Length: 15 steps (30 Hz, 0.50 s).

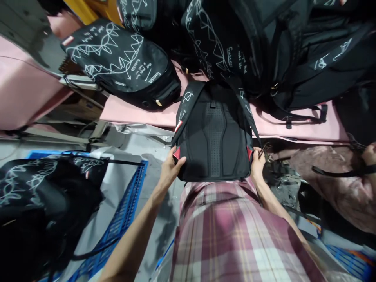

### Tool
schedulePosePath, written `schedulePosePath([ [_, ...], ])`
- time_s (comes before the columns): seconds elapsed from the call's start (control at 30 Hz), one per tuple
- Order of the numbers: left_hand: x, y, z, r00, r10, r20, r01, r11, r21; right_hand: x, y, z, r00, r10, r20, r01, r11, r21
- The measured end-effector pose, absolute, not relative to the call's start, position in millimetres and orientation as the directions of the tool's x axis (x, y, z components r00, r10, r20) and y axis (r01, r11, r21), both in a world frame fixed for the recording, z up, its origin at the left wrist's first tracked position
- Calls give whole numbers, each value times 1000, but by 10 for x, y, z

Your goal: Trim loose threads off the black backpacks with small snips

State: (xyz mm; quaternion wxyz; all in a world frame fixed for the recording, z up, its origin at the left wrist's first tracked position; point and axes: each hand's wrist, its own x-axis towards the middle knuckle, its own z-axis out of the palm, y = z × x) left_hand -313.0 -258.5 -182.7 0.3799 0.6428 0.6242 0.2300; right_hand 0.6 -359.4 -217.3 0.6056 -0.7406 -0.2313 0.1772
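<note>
A black backpack [232, 145] is held in front of my body, its padded back panel facing up and its shoulder straps running up both sides. White scribbled patterns mark the straps. My left hand [170, 166] is closed on its lower left corner, beside a red tab, with the thumb on top. At the lower right edge, my right hand [257, 162] grips the side by another red patch. Some thin dark strands stick out near the right fingers. The bag's upper end rests against the pink-covered table, close to other bags.
Black backpacks with white drawings lie on the pink table [138, 111], one backpack [117, 62] at the left and several piled at the right. A blue crate [129, 211] with more black bags stands low on the left. Another person's hand [369, 154] shows at the right edge.
</note>
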Motion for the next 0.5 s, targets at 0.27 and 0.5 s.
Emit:
schedulePosePath([
  [0.27, -2738, -2387, -1157, -3, 1000, 10, 587, -6, 810, 545, -3280, -1398, 822, 569, -2, -2, 0, -1000],
  [0.5, -2639, -2458, -1116, -34, 999, 11, 508, 8, 861, 133, -4051, -1308, 787, 569, 237, 451, -271, -850],
])
